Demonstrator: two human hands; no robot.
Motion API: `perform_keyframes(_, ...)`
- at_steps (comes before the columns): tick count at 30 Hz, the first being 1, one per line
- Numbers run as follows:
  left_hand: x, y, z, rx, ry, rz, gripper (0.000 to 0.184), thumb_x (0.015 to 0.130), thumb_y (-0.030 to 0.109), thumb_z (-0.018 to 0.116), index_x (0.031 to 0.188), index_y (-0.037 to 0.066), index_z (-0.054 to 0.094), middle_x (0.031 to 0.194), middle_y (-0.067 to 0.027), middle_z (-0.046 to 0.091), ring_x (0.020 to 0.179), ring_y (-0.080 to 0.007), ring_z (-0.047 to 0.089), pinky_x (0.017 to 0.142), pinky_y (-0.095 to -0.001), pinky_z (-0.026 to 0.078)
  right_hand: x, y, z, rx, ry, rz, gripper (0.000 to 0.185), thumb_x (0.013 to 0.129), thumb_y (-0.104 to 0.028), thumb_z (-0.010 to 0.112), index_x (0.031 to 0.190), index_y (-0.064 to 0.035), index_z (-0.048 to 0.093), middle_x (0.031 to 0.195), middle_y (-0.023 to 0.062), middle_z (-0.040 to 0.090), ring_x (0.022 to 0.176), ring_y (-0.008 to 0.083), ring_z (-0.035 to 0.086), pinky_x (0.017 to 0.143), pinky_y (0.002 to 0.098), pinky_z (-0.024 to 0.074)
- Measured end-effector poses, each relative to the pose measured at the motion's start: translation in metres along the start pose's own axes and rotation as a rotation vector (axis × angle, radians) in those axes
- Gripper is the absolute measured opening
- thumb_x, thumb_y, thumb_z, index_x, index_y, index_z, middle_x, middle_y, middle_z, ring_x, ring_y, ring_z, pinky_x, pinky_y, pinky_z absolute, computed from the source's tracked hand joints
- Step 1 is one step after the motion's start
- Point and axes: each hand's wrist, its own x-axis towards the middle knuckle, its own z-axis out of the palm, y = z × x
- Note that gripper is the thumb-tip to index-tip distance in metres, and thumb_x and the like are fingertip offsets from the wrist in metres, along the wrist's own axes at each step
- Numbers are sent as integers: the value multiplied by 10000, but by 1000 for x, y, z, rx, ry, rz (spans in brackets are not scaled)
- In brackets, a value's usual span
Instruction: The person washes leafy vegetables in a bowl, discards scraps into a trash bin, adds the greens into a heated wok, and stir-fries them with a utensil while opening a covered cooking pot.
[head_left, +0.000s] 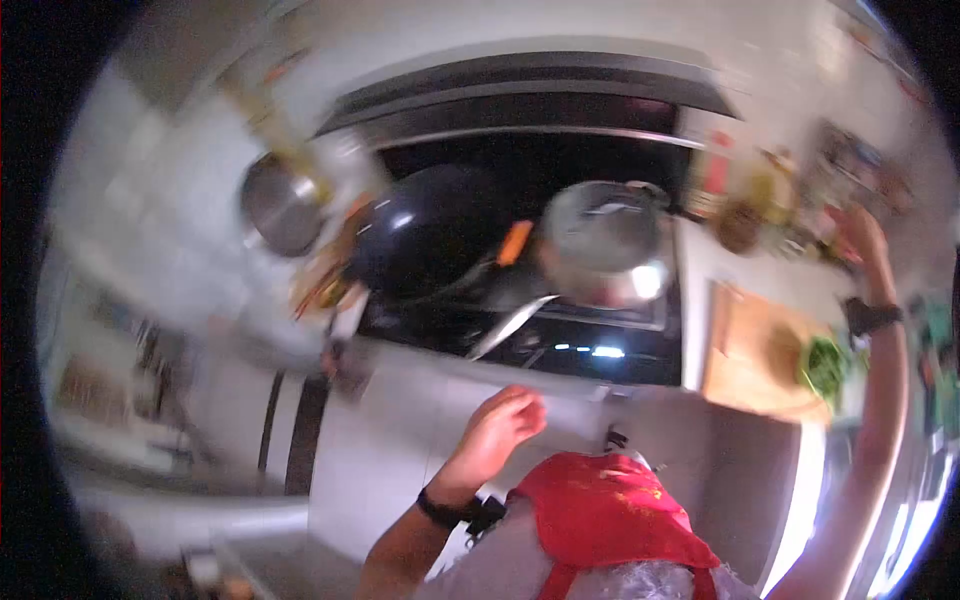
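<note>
My left hand (506,425) hovers in front of the stove edge, above the red apron (615,510), fingers curled together with nothing visible in them. My right hand (858,235) stretches far out over the counter at the right, among small jars and bottles. Motion smears its fingers, so I cannot make out whether it grips anything. Closest to it stand a yellowish bottle (772,185) and a brown round jar (738,228). Below its wrist, a wooden cutting board (745,350) carries a bowl of green leaves (824,368).
On the black stove (640,350) sit a dark wok (430,225) and a lidded steel pot (605,240); a pan handle (510,328) juts toward me. A metal bowl (283,205) rests on the left counter. A red-labelled bottle (712,175) stands right of the stove.
</note>
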Motion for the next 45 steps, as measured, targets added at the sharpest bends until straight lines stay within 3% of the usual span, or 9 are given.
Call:
perform_keyframes(5,39,-40,3,28,-114,-255,113,946,197,555,974,104,613,894,-35,628,850,-172,595,792,-368,471,-165,7,-32,-535,-186,-72,274,956,-284,520,1096,-110,678,919,87,708,747,253,679,630,401,548)
perform_keyframes(6,48,-42,16,91,-120,-310,130,939,220,562,970,104,613,888,-28,623,858,-170,585,782,-373,460,-217,-42,-81,-184,-224,457,329,931,-379,541,1014,-108,708,835,91,706,720,254,683,604,404,548)
perform_keyframes(10,56,-56,61,148,-428,-503,222,969,246,528,1016,61,640,951,-71,661,861,-193,608,835,-379,470,-338,2,-75,64,-251,576,573,834,-605,545,722,-71,723,635,93,663,646,273,672,633,424,548)
perform_keyframes(14,74,-75,95,95,-546,-630,316,989,290,458,988,49,662,990,-127,700,923,-270,650,869,-442,495,-420,75,-22,211,-448,640,524,929,-542,477,889,-85,730,677,72,689,611,197,681,620,353,556)
perform_keyframes(17,56,-99,153,294,-375,-465,483,1039,373,405,619,135,396,745,-77,633,782,-225,630,812,-395,486,-481,121,21,501,-430,773,488,940,-533,499,957,-92,708,715,66,706,615,158,692,595,296,566)
perform_keyframes(20,67,-136,175,451,-466,-346,157,969,231,531,925,83,557,889,-48,614,823,-165,579,807,-344,461,-536,169,58,614,-440,843,440,917,-487,577,926,-67,709,720,65,703,620,145,681,576,309,556)
perform_keyframes(22,61,-162,203,564,-574,-310,285,923,107,600,1202,75,555,1054,-38,612,874,-125,571,795,-302,465,-572,195,81,736,-390,878,433,905,-469,606,916,-51,716,719,66,702,630,143,680,571,314,555)
perform_keyframes(29,40,-235,317,577,-484,-399,424,967,115,548,1366,43,428,1174,-129,603,971,-192,597,863,-347,484,-704,292,132,981,-200,1005,400,932,-418,599,865,-26,649,648,18,618,601,117,630,532,258,511)
perform_keyframes(45,303,-434,378,74,-177,-666,564,947,181,531,1308,-160,264,1350,-341,349,1251,-424,428,1093,-484,400,-601,218,58,1357,-226,701,324,971,-348,575,987,-33,649,763,11,628,675,82,615,592,228,486)
